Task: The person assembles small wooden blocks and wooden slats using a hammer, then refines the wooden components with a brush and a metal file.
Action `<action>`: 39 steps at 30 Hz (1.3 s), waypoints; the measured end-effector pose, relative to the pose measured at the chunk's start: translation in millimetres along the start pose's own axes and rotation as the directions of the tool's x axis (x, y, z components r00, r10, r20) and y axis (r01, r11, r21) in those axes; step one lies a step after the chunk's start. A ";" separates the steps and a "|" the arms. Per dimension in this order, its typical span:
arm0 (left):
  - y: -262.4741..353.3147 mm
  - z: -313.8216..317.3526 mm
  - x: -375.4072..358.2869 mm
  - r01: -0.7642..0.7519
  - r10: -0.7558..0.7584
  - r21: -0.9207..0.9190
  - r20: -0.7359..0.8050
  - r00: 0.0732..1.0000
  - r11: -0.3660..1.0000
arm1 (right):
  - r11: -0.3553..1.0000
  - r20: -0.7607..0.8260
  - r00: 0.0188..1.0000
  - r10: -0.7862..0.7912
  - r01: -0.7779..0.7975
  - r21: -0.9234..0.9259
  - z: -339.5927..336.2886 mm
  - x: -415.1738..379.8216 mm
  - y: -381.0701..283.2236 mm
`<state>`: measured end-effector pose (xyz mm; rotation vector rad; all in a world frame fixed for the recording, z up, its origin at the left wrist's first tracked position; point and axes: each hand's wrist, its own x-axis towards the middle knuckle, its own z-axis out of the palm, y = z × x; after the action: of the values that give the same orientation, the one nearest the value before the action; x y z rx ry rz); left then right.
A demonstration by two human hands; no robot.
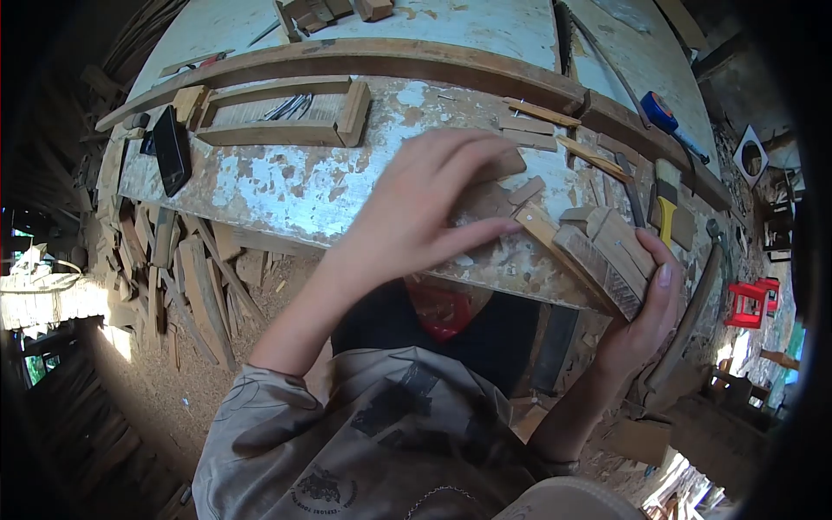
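My right hand (652,303) is closed around the right end of a small wooden block assembly (607,251), its thumb lying along the top edge. The assembly is made of several light-brown pieces, one with dark grain, and rests tilted near the bench's front edge. My left hand (420,195) reaches over the middle of the bench, thumb stretched out to the right and well apart from the fingers. Its fingertips are hidden behind the hand, close to a flat piece of wood (510,165). A short wooden strip (526,191) lies just past the thumb tip.
A wooden tray (269,134) with nails (290,107) and a phone (172,149) are at left. A long wooden rail (390,54) crosses the workbench (295,195). At right are a yellow-handled brush (667,204), a hammer (693,286) and a blue tape measure (659,111).
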<state>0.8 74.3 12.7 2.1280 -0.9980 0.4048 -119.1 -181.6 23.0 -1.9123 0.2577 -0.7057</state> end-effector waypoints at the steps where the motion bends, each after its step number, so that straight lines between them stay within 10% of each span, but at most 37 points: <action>1: -5.5 -7.8 -4.5 0.063 -0.064 0.041 0.030 0.998 0.997 | 1.000 -0.009 1.000 0.009 -0.009 0.025 0.8 1.8 0.8; 13: -25.8 -10.6 -25.6 0.227 -0.230 0.082 0.033 0.973 0.970 | 0.998 0.014 1.000 0.008 -0.009 0.061 -5.6 8.9 10.8; 23: -16.1 -21.2 -28.9 0.398 -0.479 -0.542 -0.009 0.878 0.740 | 0.978 -0.214 0.961 -0.176 0.196 0.073 -24.4 7.0 15.0; 26: -2.0 -22.1 -22.9 0.362 -0.502 -0.739 0.038 0.864 0.568 | 0.945 -0.368 0.874 -0.316 0.256 -0.202 -27.5 1.2 2.8; 34: 57.9 18.8 1.0 0.203 -0.222 -0.834 0.099 0.970 0.514 | 0.923 0.023 0.937 -0.349 0.348 -0.163 -26.6 -27.1 -17.1; 39: 86.7 41.8 4.7 0.188 -0.074 -0.766 0.181 0.981 0.615 | 0.971 0.053 0.998 0.028 -0.040 0.234 -19.3 -53.2 -9.8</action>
<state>-63.3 4.3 29.4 1.3992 -0.8553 -0.2437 -174.4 -166.7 18.4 -1.6935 0.1676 -0.6352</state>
